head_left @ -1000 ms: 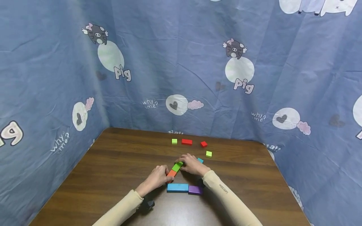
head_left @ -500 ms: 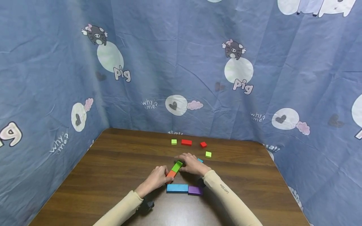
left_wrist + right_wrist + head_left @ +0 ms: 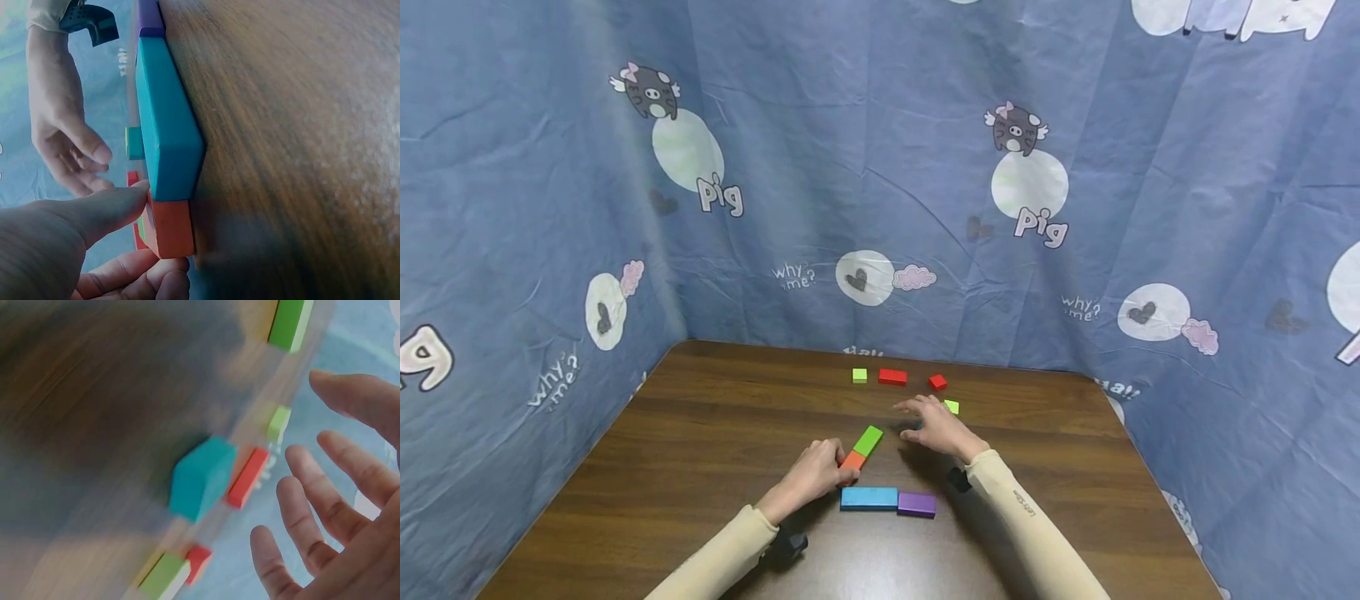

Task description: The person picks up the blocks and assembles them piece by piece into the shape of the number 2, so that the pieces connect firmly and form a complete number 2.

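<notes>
My left hand (image 3: 808, 477) pinches an orange block (image 3: 173, 230) between thumb and fingers on the table. A green block (image 3: 868, 441) lies end to end with it, both slanting away to the right. In front of them a long blue block (image 3: 869, 499) and a purple block (image 3: 917, 505) form a row. In the left wrist view the long blue block's corner is by the orange one. My right hand (image 3: 942, 428) holds nothing, its fingers spread. It hovers over a smaller blue block (image 3: 203, 478), which it mostly hides in the head view.
Toward the back of the wooden table (image 3: 737, 400) lie a yellow-green block (image 3: 860, 376), a long red block (image 3: 892, 377) and a small red block (image 3: 937, 382). Another yellow-green block (image 3: 952, 407) is just behind the right hand. A blue patterned cloth (image 3: 880, 208) hangs behind.
My right hand has left the far end of the green block and moved right, over the smaller blue block. The left hand stays on the orange block.
</notes>
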The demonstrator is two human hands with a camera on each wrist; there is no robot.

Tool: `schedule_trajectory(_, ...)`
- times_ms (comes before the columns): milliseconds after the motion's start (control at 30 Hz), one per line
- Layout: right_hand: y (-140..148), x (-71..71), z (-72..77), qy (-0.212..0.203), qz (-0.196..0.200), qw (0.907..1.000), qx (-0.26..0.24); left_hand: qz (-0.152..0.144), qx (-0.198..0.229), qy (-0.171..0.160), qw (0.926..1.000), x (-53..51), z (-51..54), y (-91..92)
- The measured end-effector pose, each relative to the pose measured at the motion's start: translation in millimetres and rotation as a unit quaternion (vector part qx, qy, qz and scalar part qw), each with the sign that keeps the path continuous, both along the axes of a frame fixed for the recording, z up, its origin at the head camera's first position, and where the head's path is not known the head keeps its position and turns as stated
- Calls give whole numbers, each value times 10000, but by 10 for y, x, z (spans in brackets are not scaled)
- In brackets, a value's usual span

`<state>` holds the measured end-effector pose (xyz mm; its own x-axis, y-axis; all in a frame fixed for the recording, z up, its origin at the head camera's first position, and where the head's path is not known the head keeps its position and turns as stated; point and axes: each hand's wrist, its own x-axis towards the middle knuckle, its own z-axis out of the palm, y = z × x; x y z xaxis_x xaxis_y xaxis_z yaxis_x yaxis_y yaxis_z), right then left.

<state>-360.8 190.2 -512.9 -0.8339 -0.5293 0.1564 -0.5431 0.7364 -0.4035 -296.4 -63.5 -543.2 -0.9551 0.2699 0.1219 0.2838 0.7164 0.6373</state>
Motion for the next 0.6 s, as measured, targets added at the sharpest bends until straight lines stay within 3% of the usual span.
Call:
schedule_trajectory(300,344,23,-35,-83,-626,9976,-292,-4,33,-81,10000,-5,10,-4)
schedule_trajectory(600,421,47,-109,-52,-953,9952,-210,-55,104,-54,9999,2,7,-6)
